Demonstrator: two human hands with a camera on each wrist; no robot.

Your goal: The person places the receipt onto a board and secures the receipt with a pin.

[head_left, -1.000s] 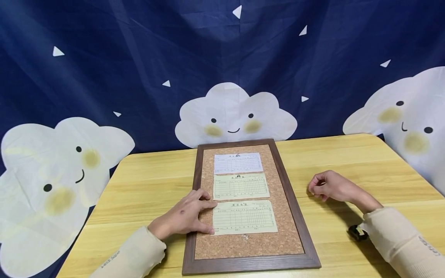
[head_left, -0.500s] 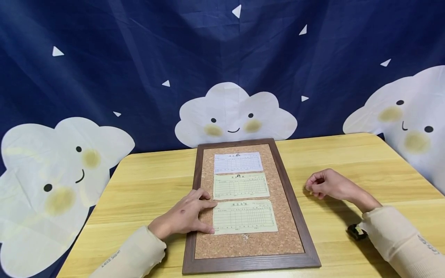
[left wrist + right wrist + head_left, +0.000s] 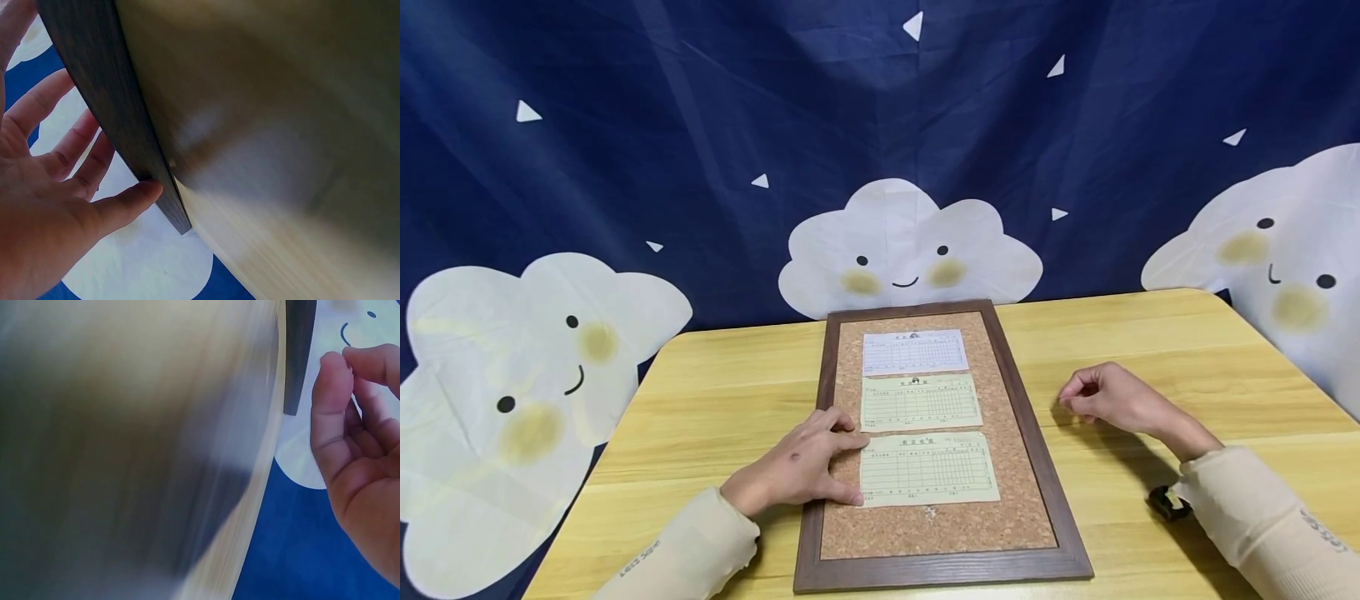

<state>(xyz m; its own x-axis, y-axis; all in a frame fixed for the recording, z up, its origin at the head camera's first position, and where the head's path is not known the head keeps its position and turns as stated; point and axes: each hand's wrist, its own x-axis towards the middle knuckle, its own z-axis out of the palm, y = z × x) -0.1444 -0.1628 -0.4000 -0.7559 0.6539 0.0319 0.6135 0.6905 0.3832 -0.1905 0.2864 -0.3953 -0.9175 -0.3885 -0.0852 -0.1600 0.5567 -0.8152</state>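
Observation:
A cork board [image 3: 940, 533] in a dark brown wooden frame lies on the table. Three printed paper slips rest on it in a column: a white one [image 3: 914, 353], a pale yellow one [image 3: 921, 403] and another pale yellow slip [image 3: 928, 471]. My left hand [image 3: 801, 458] rests across the frame's left side, fingers spread, thumb and a fingertip at the lowest slip's left edge. Right of the board, my right hand [image 3: 1112, 400] hovers low over the table. In the right wrist view its thumb and index fingertip meet around a tiny dark speck, too small to identify.
The wooden table [image 3: 715, 375] spreads on both sides of the board. A dark blue curtain [image 3: 722, 100] with smiling clouds hangs behind it. Small dark spots sit at the top of the upper two slips. A black device [image 3: 1168, 502] is strapped under the right wrist.
My right hand has shifted slightly left and up, with its fingers drawn closer together. The left hand, the board and the slips stay where they were.

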